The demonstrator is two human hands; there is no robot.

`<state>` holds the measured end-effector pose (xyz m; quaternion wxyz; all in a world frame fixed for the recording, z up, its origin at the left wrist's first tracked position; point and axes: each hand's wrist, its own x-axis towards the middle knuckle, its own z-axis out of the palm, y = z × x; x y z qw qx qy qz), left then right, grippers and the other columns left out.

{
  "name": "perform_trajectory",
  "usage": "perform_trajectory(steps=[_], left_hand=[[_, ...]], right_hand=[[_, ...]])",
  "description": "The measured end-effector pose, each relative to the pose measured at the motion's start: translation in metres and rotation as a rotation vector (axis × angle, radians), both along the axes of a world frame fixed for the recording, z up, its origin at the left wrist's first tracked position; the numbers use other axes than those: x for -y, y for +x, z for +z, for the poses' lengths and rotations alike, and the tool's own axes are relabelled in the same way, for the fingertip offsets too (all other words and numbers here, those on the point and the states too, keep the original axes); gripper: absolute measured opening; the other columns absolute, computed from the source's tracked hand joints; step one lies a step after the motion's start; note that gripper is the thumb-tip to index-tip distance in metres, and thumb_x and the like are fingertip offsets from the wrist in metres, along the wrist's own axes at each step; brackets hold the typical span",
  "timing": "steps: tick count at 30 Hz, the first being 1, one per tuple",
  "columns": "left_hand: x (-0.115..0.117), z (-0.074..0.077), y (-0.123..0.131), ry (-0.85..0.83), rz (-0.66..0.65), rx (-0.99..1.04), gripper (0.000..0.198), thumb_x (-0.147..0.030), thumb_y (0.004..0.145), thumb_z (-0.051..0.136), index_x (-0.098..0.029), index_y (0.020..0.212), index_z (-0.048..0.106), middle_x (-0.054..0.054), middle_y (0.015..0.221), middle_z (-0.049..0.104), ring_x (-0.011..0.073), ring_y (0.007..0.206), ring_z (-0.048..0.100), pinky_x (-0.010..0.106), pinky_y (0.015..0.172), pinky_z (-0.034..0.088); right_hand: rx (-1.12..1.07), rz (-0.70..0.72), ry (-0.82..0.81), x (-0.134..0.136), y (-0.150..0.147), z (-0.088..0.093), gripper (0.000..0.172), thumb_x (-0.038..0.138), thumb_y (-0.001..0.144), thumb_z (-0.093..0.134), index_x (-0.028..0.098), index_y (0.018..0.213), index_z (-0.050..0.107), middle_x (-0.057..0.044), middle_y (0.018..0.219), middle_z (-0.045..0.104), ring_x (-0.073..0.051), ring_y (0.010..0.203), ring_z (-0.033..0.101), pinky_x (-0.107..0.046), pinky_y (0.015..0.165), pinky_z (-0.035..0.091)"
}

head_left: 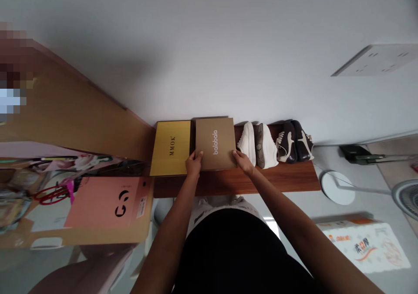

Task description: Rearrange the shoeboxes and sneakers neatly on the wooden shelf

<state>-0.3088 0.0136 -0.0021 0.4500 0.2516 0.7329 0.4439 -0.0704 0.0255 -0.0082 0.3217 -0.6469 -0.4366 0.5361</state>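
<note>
In a white-walled room, against the wall (202,37) and above a pale floor (294,207), I lean over a low wooden shelf (261,183), my black shirt (231,250) filling the bottom of the frame. To my left, a large cardboard sheet (75,107) slants beside the shelf, with a pink card (104,202) bearing a black logo below it. To my right, a printed packet (365,246) lies on the floor, near a fan (406,196) and a round white stand (338,188). A white plate (375,60) is fixed to the wall above.

On the shelf, a brown box (215,144) printed "balabala" stands between a yellow box (171,148) marked "MMOK" and a pair of white sneakers (256,146). A narrow gap separates the two boxes. Beyond the white pair sits a pair of dark sneakers with white stripes (294,141).

My left hand (194,164) is at the lower left corner of the brown box, just beside the yellow box, and my right hand (243,162) is at its lower right corner, near the white sneakers. My fingers (235,154) are closed on the box's edges, gripping it from both sides.
</note>
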Motion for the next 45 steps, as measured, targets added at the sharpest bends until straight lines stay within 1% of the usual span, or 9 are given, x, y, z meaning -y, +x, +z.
perform_trajectory(steps=[10, 20, 26, 30, 33, 37, 39, 41, 45], left_hand=[[-0.003, -0.022, 0.008, 0.009, 0.014, -0.063, 0.044, -0.038, 0.077, 0.078, -0.02, 0.117, 0.072, 0.012, 0.119, 0.073, 0.0278, 0.12, 0.064, 0.041, 0.108, 0.043], [-0.012, -0.03, 0.007, -0.012, -0.003, -0.119, 0.039, -0.038, 0.08, 0.075, -0.02, 0.114, 0.073, 0.013, 0.112, 0.075, 0.0264, 0.115, 0.067, 0.039, 0.104, 0.046], [-0.017, -0.019, 0.009, -0.021, -0.016, -0.158, 0.037, -0.034, 0.08, 0.074, -0.018, 0.114, 0.073, 0.016, 0.114, 0.074, 0.0299, 0.12, 0.064, 0.04, 0.107, 0.043], [-0.015, 0.004, 0.021, 0.007, -0.027, -0.283, 0.052, -0.031, 0.082, 0.072, -0.013, 0.13, 0.064, 0.021, 0.14, 0.059, 0.032, 0.14, 0.046, 0.041, 0.118, 0.029], [-0.009, 0.026, 0.045, 0.161, -0.098, -0.292, 0.058, -0.032, 0.085, 0.069, -0.018, 0.139, 0.056, 0.015, 0.154, 0.046, 0.0274, 0.149, 0.032, 0.038, 0.123, 0.02], [0.005, 0.042, 0.097, 0.252, -0.296, -0.111, 0.05, -0.031, 0.085, 0.07, -0.023, 0.134, 0.061, 0.01, 0.146, 0.055, 0.026, 0.144, 0.041, 0.036, 0.122, 0.025], [0.013, 0.038, 0.126, 0.24, -0.411, -0.037, 0.048, -0.029, 0.084, 0.071, -0.022, 0.131, 0.064, 0.012, 0.141, 0.059, 0.0272, 0.139, 0.047, 0.038, 0.121, 0.028], [0.019, 0.028, 0.152, 0.193, -0.503, -0.002, 0.051, -0.025, 0.082, 0.071, -0.019, 0.132, 0.062, 0.014, 0.141, 0.058, 0.0282, 0.137, 0.049, 0.04, 0.12, 0.029], [0.019, 0.0, 0.189, 0.04, -0.581, -0.11, 0.069, -0.016, 0.078, 0.069, -0.012, 0.144, 0.049, 0.019, 0.154, 0.043, 0.0298, 0.146, 0.036, 0.041, 0.123, 0.023]], right_hand=[[0.079, 0.045, -0.019, -0.008, -0.002, -0.011, 0.05, 0.056, 0.087, 0.052, 0.021, 0.118, 0.071, -0.005, 0.116, 0.073, -0.027, 0.12, 0.06, -0.045, 0.112, 0.037], [0.08, 0.022, -0.068, -0.01, -0.01, -0.017, 0.045, 0.048, 0.088, 0.052, 0.02, 0.118, 0.07, -0.006, 0.117, 0.073, -0.026, 0.12, 0.06, -0.044, 0.112, 0.037], [0.043, 0.018, -0.046, -0.016, -0.013, -0.017, 0.048, 0.051, 0.087, 0.056, 0.021, 0.122, 0.069, -0.006, 0.12, 0.073, -0.027, 0.123, 0.059, -0.046, 0.114, 0.036], [0.088, -0.038, -0.062, -0.011, -0.013, -0.011, 0.05, 0.051, 0.083, 0.061, 0.02, 0.122, 0.07, -0.008, 0.125, 0.071, -0.029, 0.129, 0.057, -0.045, 0.115, 0.037], [0.118, -0.097, 0.008, -0.002, 0.008, -0.002, 0.052, 0.054, 0.082, 0.062, 0.021, 0.122, 0.071, -0.009, 0.126, 0.07, -0.029, 0.127, 0.059, -0.044, 0.113, 0.04], [0.19, -0.215, 0.121, 0.019, 0.071, 0.008, 0.054, 0.06, 0.083, 0.058, 0.019, 0.114, 0.073, -0.012, 0.116, 0.074, -0.029, 0.111, 0.067, -0.044, 0.105, 0.048], [0.276, -0.288, 0.15, 0.031, 0.107, 0.008, 0.054, 0.061, 0.082, 0.059, 0.017, 0.109, 0.074, -0.014, 0.113, 0.073, -0.029, 0.104, 0.068, -0.045, 0.1, 0.05], [0.381, -0.337, 0.144, 0.042, 0.139, 0.003, 0.053, 0.058, 0.081, 0.06, 0.014, 0.108, 0.073, -0.017, 0.114, 0.072, -0.03, 0.101, 0.068, -0.045, 0.097, 0.051], [0.539, -0.277, 0.087, 0.057, 0.176, -0.017, 0.055, 0.051, 0.078, 0.064, 0.011, 0.115, 0.069, -0.018, 0.115, 0.07, -0.032, 0.111, 0.063, -0.046, 0.102, 0.047]])
